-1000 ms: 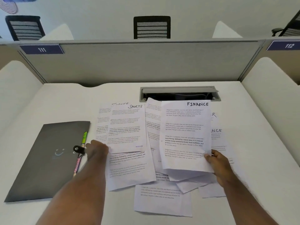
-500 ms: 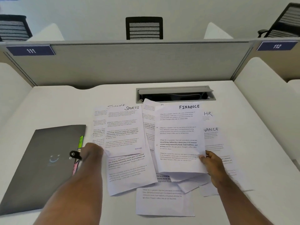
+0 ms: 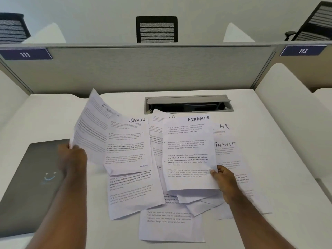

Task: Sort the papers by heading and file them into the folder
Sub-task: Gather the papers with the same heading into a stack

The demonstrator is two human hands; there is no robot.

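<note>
Above the scattered white printed papers point(image 3: 136, 193), our left hand point(image 3: 71, 157) and right hand point(image 3: 223, 180) each pinch a Finance-headed sheet, which could crumple if tugged.

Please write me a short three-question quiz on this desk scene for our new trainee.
1. True or false: the folder lies closed on the desk, left of the papers.
2. Which heading is on the sheet that the right hand holds? A) HR B) SPORTS C) FINANCE
3. Fill in: the left hand lifts a curled sheet from beside the sheet headed ______.

Key: 1 true; 2 C; 3 SPORTS.
</note>
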